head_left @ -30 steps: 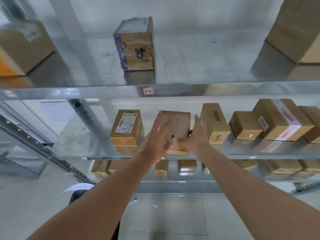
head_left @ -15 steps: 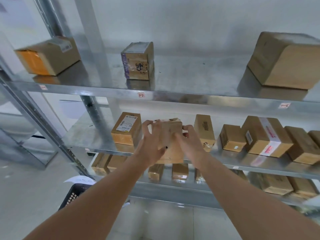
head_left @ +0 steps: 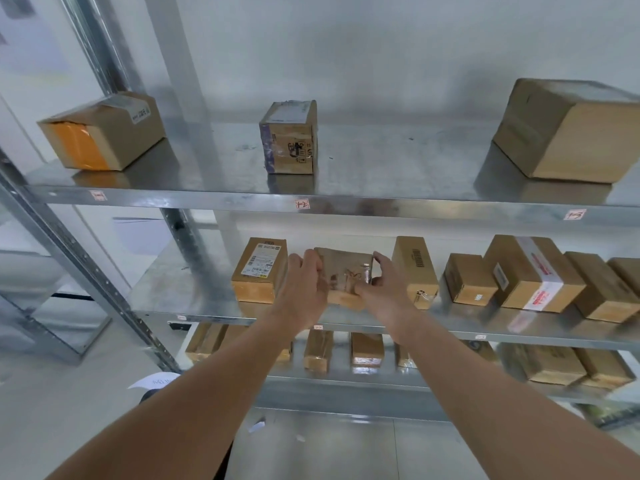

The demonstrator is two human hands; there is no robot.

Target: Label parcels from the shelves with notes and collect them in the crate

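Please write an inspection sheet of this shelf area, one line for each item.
Surface: middle shelf, metal, carries a row of parcels.
Job's things: taped parcel on the middle shelf, gripped from both sides; crate barely visible.
Clutter: paper scrap on the floor.
Hands: left hand and right hand hold the taped parcel.
Cables: nothing seen.
Surroundings: top shelf with three boxes; white wall behind.

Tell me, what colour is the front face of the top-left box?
Orange, on the brown cardboard box, seen in the head view.
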